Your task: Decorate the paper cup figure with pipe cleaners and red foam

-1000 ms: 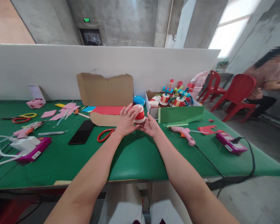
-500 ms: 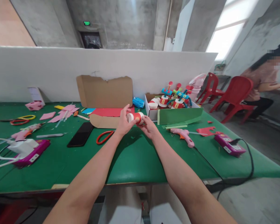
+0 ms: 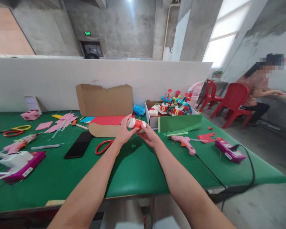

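A bare concrete room with a bright window in the upper right of the frame holds a long worktop (image 3: pixel 133 171) under a smooth green cover that curls over the near edge. A plain white partition (image 3: pixel 50 82) runs along its far side. At the right edge of the frame a person (image 3: pixel 257 90) sits beyond two red plastic chairs (image 3: pixel 235 100).

At centre a ragged-topped sheet of brown cardboard (image 3: pixel 105 99) leans against the partition, with flat red paper (image 3: pixel 108 121) below it. To its right an open white box (image 3: pixel 153 121) holds bright craft figures (image 3: pixel 173 105) made of cups and striped stems. A green paper sheet (image 3: pixel 180 122) leans on the box front.

Lower right lie a magenta power strip (image 3: pixel 230 151) with a black cable and a pink glue gun (image 3: pixel 184 142). At left are another magenta power strip (image 3: pixel 23 163), a black phone (image 3: pixel 78 144), pink paper scraps (image 3: pixel 59 122) and red-handled scissors (image 3: pixel 103 147).

Both bare forearms reach up from the bottom edge. The left hand (image 3: pixel 123 135) and right hand (image 3: pixel 149 137) are closed around a small red-and-white paper cup (image 3: pixel 136 123), which is tipped on its side with its white round end to the left. It is held above the worktop at frame centre, just left of the box and in front of the cardboard.
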`<state>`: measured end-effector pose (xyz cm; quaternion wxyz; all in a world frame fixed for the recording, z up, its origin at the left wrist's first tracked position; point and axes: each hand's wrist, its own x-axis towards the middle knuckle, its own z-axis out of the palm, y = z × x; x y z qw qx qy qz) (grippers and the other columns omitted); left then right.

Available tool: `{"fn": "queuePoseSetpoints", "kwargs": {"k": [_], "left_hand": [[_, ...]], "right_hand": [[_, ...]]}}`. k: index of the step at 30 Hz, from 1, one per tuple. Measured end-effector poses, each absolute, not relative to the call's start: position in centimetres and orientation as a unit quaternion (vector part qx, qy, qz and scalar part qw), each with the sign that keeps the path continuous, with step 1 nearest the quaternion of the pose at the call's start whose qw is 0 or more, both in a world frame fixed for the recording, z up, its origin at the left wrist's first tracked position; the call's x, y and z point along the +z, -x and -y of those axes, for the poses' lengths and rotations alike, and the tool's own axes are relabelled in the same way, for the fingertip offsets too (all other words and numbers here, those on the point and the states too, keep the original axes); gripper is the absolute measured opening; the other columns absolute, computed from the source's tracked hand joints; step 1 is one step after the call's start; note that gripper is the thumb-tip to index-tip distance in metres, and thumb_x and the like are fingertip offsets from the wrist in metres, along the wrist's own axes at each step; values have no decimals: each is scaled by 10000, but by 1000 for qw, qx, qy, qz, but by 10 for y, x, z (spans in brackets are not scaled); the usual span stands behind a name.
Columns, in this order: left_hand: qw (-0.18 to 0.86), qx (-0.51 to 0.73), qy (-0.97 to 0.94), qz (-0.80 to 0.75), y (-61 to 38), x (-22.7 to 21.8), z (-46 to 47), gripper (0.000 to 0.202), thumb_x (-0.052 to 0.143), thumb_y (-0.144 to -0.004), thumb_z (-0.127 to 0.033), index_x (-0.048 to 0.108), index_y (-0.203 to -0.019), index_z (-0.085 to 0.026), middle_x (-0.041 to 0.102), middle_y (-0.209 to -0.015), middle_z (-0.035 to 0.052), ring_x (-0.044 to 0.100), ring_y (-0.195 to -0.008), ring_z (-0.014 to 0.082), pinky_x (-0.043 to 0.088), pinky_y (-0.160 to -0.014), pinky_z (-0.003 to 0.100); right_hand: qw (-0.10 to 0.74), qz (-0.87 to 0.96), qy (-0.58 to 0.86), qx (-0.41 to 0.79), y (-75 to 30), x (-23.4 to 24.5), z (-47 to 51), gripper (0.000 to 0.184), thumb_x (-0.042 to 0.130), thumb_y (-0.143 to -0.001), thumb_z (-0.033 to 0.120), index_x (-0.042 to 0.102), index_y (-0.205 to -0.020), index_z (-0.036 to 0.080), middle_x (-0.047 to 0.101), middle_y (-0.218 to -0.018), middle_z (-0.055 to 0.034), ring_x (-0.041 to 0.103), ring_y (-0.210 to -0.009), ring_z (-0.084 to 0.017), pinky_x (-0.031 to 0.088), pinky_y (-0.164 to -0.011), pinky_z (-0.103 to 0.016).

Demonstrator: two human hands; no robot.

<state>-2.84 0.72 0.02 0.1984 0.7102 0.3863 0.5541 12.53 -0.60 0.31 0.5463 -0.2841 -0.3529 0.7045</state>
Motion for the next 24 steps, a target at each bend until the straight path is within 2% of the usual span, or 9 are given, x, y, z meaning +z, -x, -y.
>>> {"fn": "queuePoseSetpoints", "kwargs": {"k": [6, 8, 10, 12, 13, 15, 18, 21, 24], "left_hand": [[328, 555, -661, -385, 30, -4, -13, 670, 721, -706, -438, 458, -1262, -173, 573, -1194, 123, 597, -1022, 229, 509, -872, 380], [339, 552, -657, -385, 31, 0, -10, 661, 727, -699, -417, 471, -1254, -167, 591, -1155, 112, 609, -971, 216, 520, -841, 364], [341, 544, -668, -376, 33, 4, -5, 656, 736, -689, -394, 480, -1253, -180, 600, -1147, 100, 615, -949, 210, 526, -820, 351], [344, 531, -687, -358, 34, 8, -2, 643, 742, -682, -381, 493, -1244, -190, 599, -1164, 98, 616, -956, 214, 528, -815, 346], [346, 525, -694, -350, 35, 8, -1, 637, 742, -682, -378, 498, -1240, -192, 595, -1177, 100, 615, -968, 217, 528, -818, 345], [347, 527, -694, -347, 35, 8, -2, 657, 742, -686, -379, 483, -1262, -199, 581, -1203, 106, 610, -988, 221, 525, -827, 347], [359, 554, -650, -376, 34, 2, -8, 706, 723, -707, -400, 416, -1316, -215, 579, -1170, 101, 612, -974, 208, 529, -815, 349], [388, 557, -620, -393, 34, -3, -15, 657, 695, -726, -432, 417, -1282, -220, 605, -1073, 78, 623, -925, 199, 540, -771, 349], [381, 557, -637, -373, 36, -5, -17, 604, 696, -727, -425, 447, -1238, -223, 612, -1077, 73, 621, -948, 197, 535, -803, 351]], "right_hand": [[566, 368, 275, 685, -125, 2, 6, 420, 708, -743, 131, 587, -1125, 258, 681, -1039, 14, 636, -870, -103, 517, -817, -224], [553, 356, 292, 694, -127, 3, 6, 386, 700, -776, 197, 584, -1139, 259, 682, -1019, 9, 645, -834, -111, 534, -804, -254], [515, 333, 317, 723, -130, 3, 4, 292, 628, -850, 359, 597, -1105, 220, 687, -946, -22, 654, -759, -135, 561, -753, -304], [476, 316, 337, 749, -132, 3, 3, 334, 529, -899, 463, 613, -1039, 172, 686, -846, -52, 652, -686, -156, 575, -689, -330], [466, 313, 340, 754, -133, 3, 3, 341, 508, -911, 463, 619, -1010, 156, 684, -809, -58, 649, -664, -159, 576, -669, -326], [474, 321, 335, 748, -133, 3, 3, 273, 520, -918, 392, 627, -981, 149, 686, -788, -55, 645, -659, -154, 575, -661, -304], [509, 345, 312, 724, -130, 4, 4, 159, 593, -875, 269, 632, -1000, 179, 700, -877, -34, 652, -739, -137, 568, -721, -277], [536, 375, 290, 698, -128, 3, 5, 289, 667, -795, 174, 618, -1075, 229, 693, -989, -10, 645, -828, -116, 544, -786, -247], [548, 385, 282, 687, -127, 2, 6, 472, 702, -733, 114, 589, -1158, 286, 667, -1064, 11, 636, -876, -108, 533, -827, -246]]}}
